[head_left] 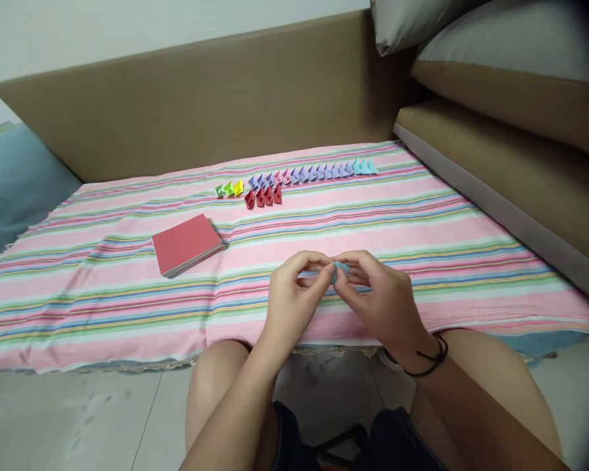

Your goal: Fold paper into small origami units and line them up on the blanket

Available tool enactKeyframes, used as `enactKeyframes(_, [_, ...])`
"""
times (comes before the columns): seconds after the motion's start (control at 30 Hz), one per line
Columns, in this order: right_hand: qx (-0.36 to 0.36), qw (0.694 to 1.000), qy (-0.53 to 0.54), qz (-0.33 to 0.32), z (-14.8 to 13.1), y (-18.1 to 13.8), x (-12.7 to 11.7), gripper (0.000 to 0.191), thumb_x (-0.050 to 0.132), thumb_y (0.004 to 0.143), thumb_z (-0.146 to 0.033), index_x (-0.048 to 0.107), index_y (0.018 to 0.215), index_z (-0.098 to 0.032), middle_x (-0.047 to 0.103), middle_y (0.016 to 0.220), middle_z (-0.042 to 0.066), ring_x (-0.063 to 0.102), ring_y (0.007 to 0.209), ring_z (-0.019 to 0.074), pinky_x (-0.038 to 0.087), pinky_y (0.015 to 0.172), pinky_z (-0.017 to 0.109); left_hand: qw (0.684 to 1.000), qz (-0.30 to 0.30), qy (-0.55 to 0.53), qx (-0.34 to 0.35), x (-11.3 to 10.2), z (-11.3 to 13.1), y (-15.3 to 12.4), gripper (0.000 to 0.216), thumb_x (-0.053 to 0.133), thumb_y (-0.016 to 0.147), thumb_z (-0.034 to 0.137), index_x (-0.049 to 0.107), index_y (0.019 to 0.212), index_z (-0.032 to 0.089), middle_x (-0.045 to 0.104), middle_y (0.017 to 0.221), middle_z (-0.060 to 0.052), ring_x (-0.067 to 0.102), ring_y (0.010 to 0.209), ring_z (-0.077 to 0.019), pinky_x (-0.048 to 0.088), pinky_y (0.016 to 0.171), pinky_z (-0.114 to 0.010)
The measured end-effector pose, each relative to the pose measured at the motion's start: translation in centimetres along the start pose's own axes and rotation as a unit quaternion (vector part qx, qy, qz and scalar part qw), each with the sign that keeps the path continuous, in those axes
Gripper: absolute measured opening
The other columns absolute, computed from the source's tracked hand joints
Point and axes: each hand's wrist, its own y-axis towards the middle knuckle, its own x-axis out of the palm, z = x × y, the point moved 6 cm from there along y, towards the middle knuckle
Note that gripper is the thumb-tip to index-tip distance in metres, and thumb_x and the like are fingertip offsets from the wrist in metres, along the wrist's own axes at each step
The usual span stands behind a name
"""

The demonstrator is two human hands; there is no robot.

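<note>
Between the fingertips of both hands is a small light-blue piece of folded paper [341,267], partly covered by the fingers. My left hand [297,288] pinches it from the left with thumb and fingers. From the right, my right hand [377,284] grips the same piece, its thumb and fingers closed on it. Both hands are held over the near part of a striped cloth [255,268]. Left of them on the cloth lies a stack of paper with a red top sheet [189,243].
Farther back stands a long row of small folded paper pieces [311,173], mostly purple, with pink and light blue. Several dark-red ones [260,197] sit before it; green and yellow ones [229,189] are at its left. A brown backrest [216,98] and stacked cushions [510,111] border the cloth.
</note>
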Motion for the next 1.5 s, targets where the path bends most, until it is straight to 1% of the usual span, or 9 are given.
enactKeyframes(0.17, [0.085,0.991,0.108,0.005,0.7,0.0,0.1,0.010,0.059,0.082,-0.022,0.060,0.092,-0.021,0.071,0.083,0.002,0.071,0.077,0.0166,0.059,0.069,0.025,0.999,0.009,-0.032,-0.017,-0.1,-0.2,-0.1,0.012,0.063,0.080,0.028,0.063,0.083,0.016,0.066,0.084,-0.004,0.064,0.080,-0.0156,0.053,0.061,-0.022])
enactKeyframes(0.3, [0.149,0.966,0.209,0.006,1.4,0.0,0.3,0.012,0.057,0.083,-0.025,0.059,0.094,-0.020,0.071,0.092,0.006,0.070,0.086,0.0190,0.058,0.073,0.029,0.998,0.014,-0.057,0.008,0.0,0.2,-0.2,0.011,0.061,0.082,0.026,0.063,0.084,0.016,0.067,0.091,-0.006,0.063,0.089,-0.0167,0.055,0.068,-0.023])
enactKeyframes(0.53, [0.167,0.939,0.300,-0.020,1.5,0.5,0.2,0.019,0.046,0.091,-0.028,0.053,0.109,-0.025,0.070,0.101,0.006,0.067,0.094,0.0196,0.057,0.070,0.031,0.994,0.038,-0.074,0.074,-0.3,0.9,-0.4,0.009,0.058,0.085,0.022,0.061,0.093,0.018,0.066,0.096,-0.006,0.063,0.094,-0.0167,0.054,0.073,-0.024])
enactKeyframes(0.73, [0.103,0.960,0.262,-0.005,1.1,0.5,-0.6,0.012,0.046,0.092,-0.026,0.057,0.095,-0.025,0.065,0.113,0.005,0.064,0.099,0.0186,0.055,0.072,0.028,0.977,-0.021,0.066,0.203,-0.5,2.5,-0.4,0.017,0.049,0.089,0.016,0.064,0.095,0.020,0.061,0.098,-0.008,0.059,0.101,-0.0177,0.054,0.074,-0.027])
enactKeyframes(0.83, [0.085,0.965,0.248,0.002,1.1,0.4,-1.1,0.009,0.045,0.093,-0.026,0.054,0.095,-0.024,0.065,0.114,0.005,0.065,0.096,0.0184,0.054,0.069,0.028,0.953,-0.055,0.138,0.265,-0.5,3.2,-0.6,0.012,0.060,0.082,0.015,0.062,0.093,0.019,0.060,0.099,-0.007,0.058,0.100,-0.0181,0.054,0.077,-0.029])
enactKeyframes(1.0, [0.042,0.973,0.219,-0.058,1.0,0.8,-1.5,0.009,0.047,0.092,-0.024,0.051,0.100,-0.024,0.063,0.118,0.007,0.066,0.098,0.0197,0.056,0.076,0.031,0.917,-0.029,0.222,0.329,-1.2,3.9,-0.9,0.010,0.064,0.078,0.012,0.057,0.080,0.019,0.063,0.094,-0.005,0.061,0.088,-0.0150,0.053,0.073,-0.026])
enactKeyframes(1.17, [-0.047,0.972,0.143,-0.181,0.7,1.4,-1.9,0.019,0.063,0.083,-0.022,0.053,0.099,-0.024,0.064,0.117,0.004,0.067,0.097,0.0180,0.056,0.083,0.030,0.918,-0.031,0.234,0.318,-2.0,3.9,-0.6,0.013,0.063,0.078,0.009,0.057,0.072,0.019,0.067,0.094,-0.005,0.063,0.089,-0.0154,0.051,0.075,-0.026])
enactKeyframes(1.37, [-0.115,0.981,-0.004,-0.156,0.9,1.7,-2.6,0.006,0.058,0.086,-0.022,0.062,0.087,-0.026,0.071,0.086,-0.001,0.068,0.077,0.0168,0.054,0.065,0.028,0.945,-0.100,0.214,0.227,-1.7,2.6,0.0,0.009,0.059,0.081,0.012,0.056,0.076,0.019,0.069,0.097,-0.004,0.065,0.091,-0.0158,0.052,0.074,-0.026])
enactKeyframes(1.5, [-0.150,0.977,-0.035,-0.148,0.6,1.2,-2.3,0.015,0.052,0.088,-0.020,0.063,0.092,-0.028,0.071,0.094,-0.001,0.068,0.084,0.0184,0.054,0.071,0.031,0.918,-0.131,0.280,0.248,-1.2,2.1,-0.3,0.003,0.059,0.082,0.018,0.058,0.085,0.020,0.067,0.098,-0.005,0.062,0.091,-0.0173,0.050,0.078,-0.029])
